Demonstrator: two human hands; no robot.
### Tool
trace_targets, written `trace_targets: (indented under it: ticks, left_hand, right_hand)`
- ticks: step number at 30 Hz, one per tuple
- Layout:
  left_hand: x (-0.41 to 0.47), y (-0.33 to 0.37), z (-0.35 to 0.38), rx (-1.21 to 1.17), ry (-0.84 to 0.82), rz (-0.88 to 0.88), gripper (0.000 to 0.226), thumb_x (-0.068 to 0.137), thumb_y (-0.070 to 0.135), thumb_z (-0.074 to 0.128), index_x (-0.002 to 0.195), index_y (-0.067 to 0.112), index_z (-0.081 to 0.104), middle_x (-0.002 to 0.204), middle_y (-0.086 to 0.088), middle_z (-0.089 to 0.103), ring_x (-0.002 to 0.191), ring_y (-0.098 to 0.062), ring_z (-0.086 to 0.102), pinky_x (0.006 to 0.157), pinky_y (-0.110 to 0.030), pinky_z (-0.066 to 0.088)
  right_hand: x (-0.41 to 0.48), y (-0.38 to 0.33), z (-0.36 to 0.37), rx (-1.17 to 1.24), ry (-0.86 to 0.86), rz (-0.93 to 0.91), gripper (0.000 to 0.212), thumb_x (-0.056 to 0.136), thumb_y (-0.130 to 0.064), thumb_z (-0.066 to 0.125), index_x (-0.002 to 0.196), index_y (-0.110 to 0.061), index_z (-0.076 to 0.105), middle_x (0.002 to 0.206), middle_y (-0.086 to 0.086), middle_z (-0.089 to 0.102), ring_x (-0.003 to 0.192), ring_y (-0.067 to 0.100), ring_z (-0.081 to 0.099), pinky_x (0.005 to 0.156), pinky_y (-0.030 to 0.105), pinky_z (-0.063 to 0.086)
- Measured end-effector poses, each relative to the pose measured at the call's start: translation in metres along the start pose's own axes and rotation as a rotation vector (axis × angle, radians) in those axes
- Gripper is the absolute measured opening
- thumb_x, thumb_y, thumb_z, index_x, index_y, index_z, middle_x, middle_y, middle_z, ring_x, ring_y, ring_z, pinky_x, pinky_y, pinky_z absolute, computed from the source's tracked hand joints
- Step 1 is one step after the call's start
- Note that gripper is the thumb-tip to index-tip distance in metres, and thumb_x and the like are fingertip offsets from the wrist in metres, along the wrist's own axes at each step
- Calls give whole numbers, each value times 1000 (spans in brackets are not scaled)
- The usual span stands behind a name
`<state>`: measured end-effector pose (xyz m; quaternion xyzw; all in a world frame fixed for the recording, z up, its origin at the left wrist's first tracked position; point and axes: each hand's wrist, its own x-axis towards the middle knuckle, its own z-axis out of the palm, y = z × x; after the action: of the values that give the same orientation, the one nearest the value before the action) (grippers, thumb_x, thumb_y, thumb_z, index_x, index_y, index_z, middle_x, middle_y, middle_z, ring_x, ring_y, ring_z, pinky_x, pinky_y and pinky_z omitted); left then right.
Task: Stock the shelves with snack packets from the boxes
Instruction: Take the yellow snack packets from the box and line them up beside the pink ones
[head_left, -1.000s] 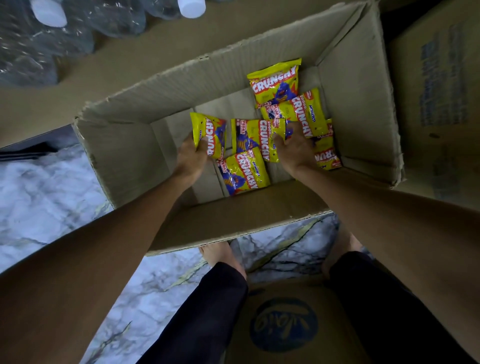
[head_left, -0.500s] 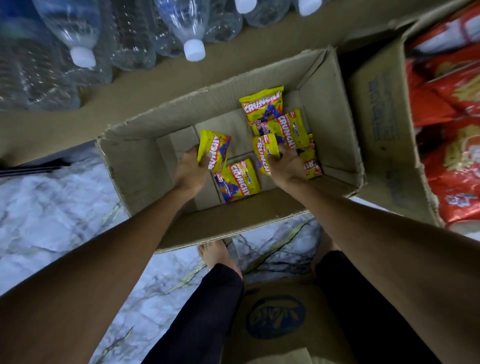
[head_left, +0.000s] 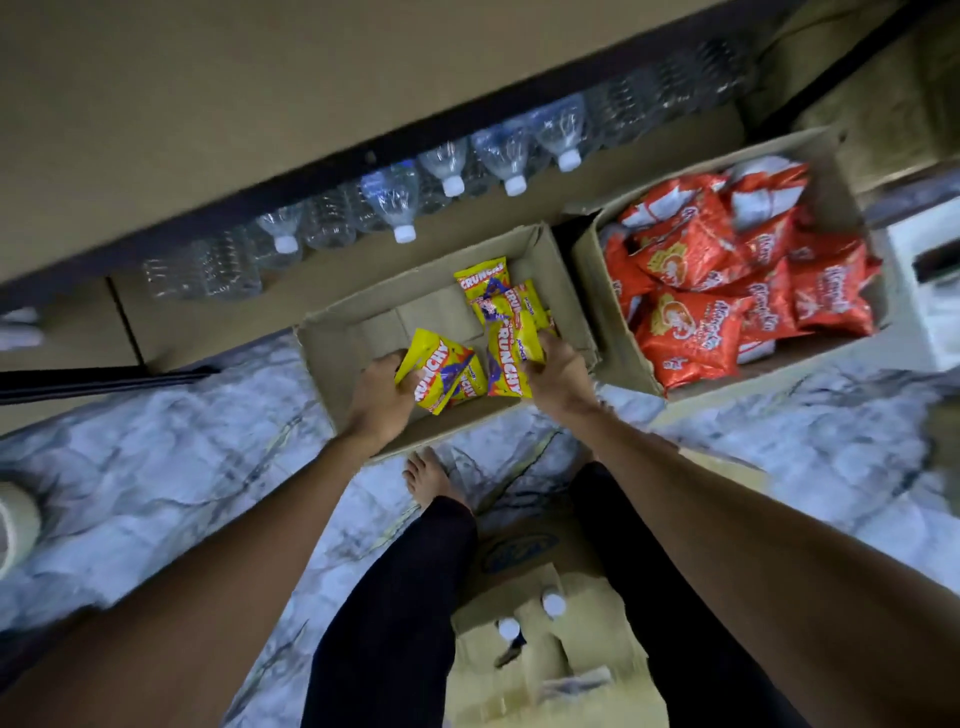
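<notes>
Yellow Crunchy packets (head_left: 447, 374) sit in both hands over the cardboard box's (head_left: 332, 358) near edge. The left hand (head_left: 382, 402) curls its fingers (head_left: 397, 362) round a pair and the right hand (head_left: 560, 378) clamps a bunch. I judge the shelf (head_left: 649, 161) lies straight ahead, past the far edge.

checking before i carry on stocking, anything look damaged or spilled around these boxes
Nothing has spilled. The box of yellow packets has a ragged, torn-looking rim, and the red packets lie heaped anyhow in theirs. The left hand and right hand each grip yellow packets.
</notes>
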<state>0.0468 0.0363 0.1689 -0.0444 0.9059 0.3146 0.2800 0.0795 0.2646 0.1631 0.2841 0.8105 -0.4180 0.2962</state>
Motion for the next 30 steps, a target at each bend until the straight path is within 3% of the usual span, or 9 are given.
trace_targets:
  ticks: [4,8,11,15,18,21,24,27,30]
  left_hand:
    - [-64,42,-57,-81,24,-12,19,95,20,58,105,6,67,95,-12,71,84,-28,64,65,-32,42]
    - [-130,85,-112,-118,49,3,16,97,10,58,110,6,65,91,-3,67,78,-20,61,56,-19,36]
    - [-169,110,-148,-135,63,11,12,98,13,58,108,9,63,91,-3,68,78,-21,63,59,-21,42]
    - [-220,146,-189,-159,84,35,12,99,15,57,107,9,62,90,-3,66,76,-19,61,60,-21,41]
    - [-250,171,-214,-185,97,63,7,100,16,56,101,10,60,85,-1,64,72,-14,57,58,-19,38]
    - [-268,188,-235,-215,103,113,9,97,15,59,91,8,60,76,-10,63,64,-15,50,61,-33,41]
    - [-273,209,-256,-229,93,155,10,96,16,59,86,14,59,71,-9,62,61,-15,48,60,-31,39]
    - [-272,236,-279,-211,105,244,6,96,16,60,91,18,62,77,1,67,65,-13,57,62,-31,44]
    - [-266,264,-302,-214,108,321,6,97,18,60,94,16,65,79,1,69,65,-10,59,61,-29,47]
  right_hand:
    - [-73,-41,-35,23,-2,5,56,97,-13,61,149,-9,41,140,17,57,123,33,58,88,28,48]
    - [-142,-76,-75,36,25,-6,48,95,-12,60,142,-10,51,120,16,68,82,23,62,48,12,36]
    - [-188,-97,-102,74,32,-25,45,92,-15,62,136,-11,55,125,13,67,100,23,66,70,18,43]
    - [-254,-128,-148,50,43,-59,54,97,-17,59,148,-12,43,128,11,61,99,24,60,86,40,52]
    - [-291,-147,-179,51,33,-124,48,98,-12,55,145,-13,45,116,5,59,90,26,63,79,41,55]
    - [-308,-159,-204,9,42,-257,35,89,-16,57,123,-20,59,113,6,67,91,27,67,73,32,51]
    - [-318,-170,-227,-20,41,-381,22,84,-14,57,103,-23,63,94,-3,67,88,19,63,75,31,48]
    - [-337,-187,-252,-26,60,-433,27,91,1,60,101,-23,63,94,-3,66,88,16,61,81,34,49]
    - [-337,-202,-272,-60,95,-463,21,91,-6,62,102,-23,62,98,4,67,92,23,62,83,38,49]
